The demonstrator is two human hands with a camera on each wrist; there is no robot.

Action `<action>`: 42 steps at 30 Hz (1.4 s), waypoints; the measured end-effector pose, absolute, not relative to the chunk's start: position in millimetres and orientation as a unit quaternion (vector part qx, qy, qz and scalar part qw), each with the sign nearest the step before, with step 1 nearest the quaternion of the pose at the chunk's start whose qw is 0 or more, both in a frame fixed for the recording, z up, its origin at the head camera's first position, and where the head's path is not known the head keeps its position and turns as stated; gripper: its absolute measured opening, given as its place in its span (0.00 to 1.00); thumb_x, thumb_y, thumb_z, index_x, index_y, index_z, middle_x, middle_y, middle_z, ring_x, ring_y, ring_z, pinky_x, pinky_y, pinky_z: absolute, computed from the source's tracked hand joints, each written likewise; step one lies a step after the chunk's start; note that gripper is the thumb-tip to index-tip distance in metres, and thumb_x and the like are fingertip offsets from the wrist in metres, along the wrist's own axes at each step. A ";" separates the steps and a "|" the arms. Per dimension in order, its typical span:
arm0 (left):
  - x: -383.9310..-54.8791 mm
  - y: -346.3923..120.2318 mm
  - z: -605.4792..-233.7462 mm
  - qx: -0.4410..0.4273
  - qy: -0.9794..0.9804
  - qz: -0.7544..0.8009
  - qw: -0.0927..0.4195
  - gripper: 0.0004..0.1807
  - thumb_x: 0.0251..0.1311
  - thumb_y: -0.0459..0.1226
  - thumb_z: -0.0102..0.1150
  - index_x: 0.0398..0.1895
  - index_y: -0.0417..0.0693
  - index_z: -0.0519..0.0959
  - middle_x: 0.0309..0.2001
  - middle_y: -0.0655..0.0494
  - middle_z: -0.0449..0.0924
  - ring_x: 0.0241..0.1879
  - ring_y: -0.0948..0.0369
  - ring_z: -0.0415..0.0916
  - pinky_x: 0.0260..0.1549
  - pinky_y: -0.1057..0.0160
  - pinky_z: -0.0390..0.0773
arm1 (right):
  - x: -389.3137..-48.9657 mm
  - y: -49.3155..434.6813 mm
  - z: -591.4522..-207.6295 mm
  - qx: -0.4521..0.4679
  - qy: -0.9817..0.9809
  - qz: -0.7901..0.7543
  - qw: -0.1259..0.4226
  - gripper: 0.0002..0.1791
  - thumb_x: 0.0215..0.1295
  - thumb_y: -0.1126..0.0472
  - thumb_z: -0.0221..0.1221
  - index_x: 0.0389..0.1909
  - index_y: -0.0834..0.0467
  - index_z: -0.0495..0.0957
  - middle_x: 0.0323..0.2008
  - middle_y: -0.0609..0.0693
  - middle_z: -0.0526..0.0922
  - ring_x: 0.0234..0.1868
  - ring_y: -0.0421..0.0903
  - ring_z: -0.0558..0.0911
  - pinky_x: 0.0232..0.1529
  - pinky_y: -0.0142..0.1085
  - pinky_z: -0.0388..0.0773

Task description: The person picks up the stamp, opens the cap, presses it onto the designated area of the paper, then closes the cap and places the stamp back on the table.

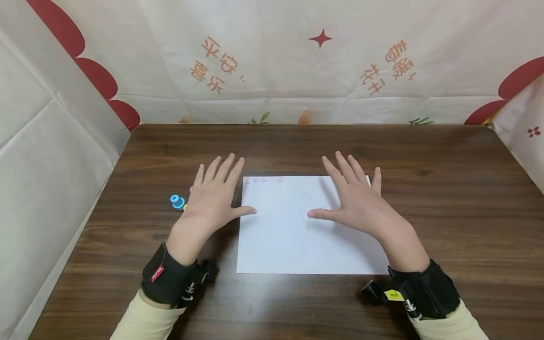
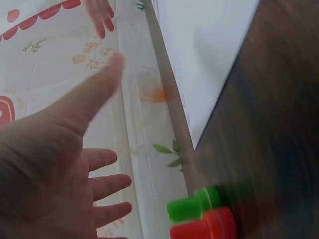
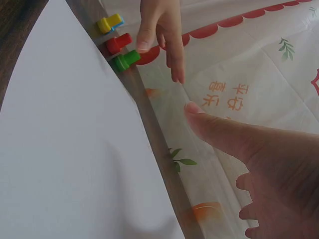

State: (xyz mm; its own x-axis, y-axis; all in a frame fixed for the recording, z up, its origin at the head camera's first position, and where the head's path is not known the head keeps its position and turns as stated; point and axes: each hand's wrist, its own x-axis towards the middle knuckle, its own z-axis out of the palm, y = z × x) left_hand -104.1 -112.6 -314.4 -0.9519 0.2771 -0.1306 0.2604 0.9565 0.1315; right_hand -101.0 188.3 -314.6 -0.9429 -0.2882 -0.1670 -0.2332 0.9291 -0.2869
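A white sheet of paper lies on the table, with a row of small faint pink and purple prints along its top left edge. My left hand is spread above the sheet's left side, its thumb over the paper. Over the right part of the sheet, my right hand is likewise spread and casts a shadow on it. Both hold nothing. Small knobbed plastic stamps stand left of the sheet: a blue one, and, in the right wrist view, yellow, red and green ones. My left hand hides most of them from the head view.
The brown wooden table extends around the sheet on all sides. A pale patterned cloth hangs behind its far edge and along both sides. Each wrist wears a black strap with a small camera.
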 end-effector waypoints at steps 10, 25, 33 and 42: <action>-96.6 -134.2 -312.5 0.126 0.984 0.093 0.084 0.44 0.60 0.46 0.69 0.77 0.50 0.59 0.78 0.46 0.54 0.77 0.45 0.51 0.47 0.51 0.83 | -100.9 188.8 -316.8 -0.132 0.977 -0.129 0.108 0.67 0.49 0.23 0.62 0.81 0.47 0.37 0.81 0.57 0.34 0.81 0.63 0.36 0.66 0.78 0.26; -100.9 -135.9 -323.0 0.100 0.989 0.108 0.021 0.22 0.64 0.31 0.63 0.61 0.49 0.79 0.61 0.47 0.79 0.47 0.49 0.84 0.33 0.58 0.84 | -100.4 186.8 -321.3 -0.134 0.977 -0.126 0.109 0.66 0.50 0.26 0.65 0.81 0.48 0.39 0.81 0.60 0.38 0.80 0.64 0.39 0.66 0.78 0.27; -107.5 -133.6 -324.6 0.062 0.992 0.109 0.026 0.20 0.64 0.24 0.53 0.54 0.49 0.83 0.52 0.49 0.83 0.31 0.51 0.80 0.21 0.63 0.74 | -99.7 182.9 -324.5 -0.139 0.976 -0.120 0.115 0.66 0.51 0.25 0.63 0.81 0.47 0.37 0.81 0.59 0.37 0.80 0.63 0.39 0.66 0.78 0.27; -105.5 -134.9 -317.8 0.059 0.992 0.115 0.010 0.14 0.67 0.29 0.57 0.51 0.48 0.84 0.50 0.49 0.84 0.33 0.48 0.83 0.29 0.56 0.81 | -97.7 182.1 -321.9 -0.144 0.975 -0.130 0.112 0.65 0.52 0.27 0.64 0.81 0.47 0.37 0.81 0.59 0.38 0.80 0.64 0.39 0.67 0.76 0.26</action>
State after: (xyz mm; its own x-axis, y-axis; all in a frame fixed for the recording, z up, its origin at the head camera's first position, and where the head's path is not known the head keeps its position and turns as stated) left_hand -105.5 -134.9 -317.8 -0.9928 0.1200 -0.0060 0.1154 0.9665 0.2293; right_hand -97.7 182.1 -321.9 -0.9335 -0.3090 -0.1819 -0.2506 0.9251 -0.2853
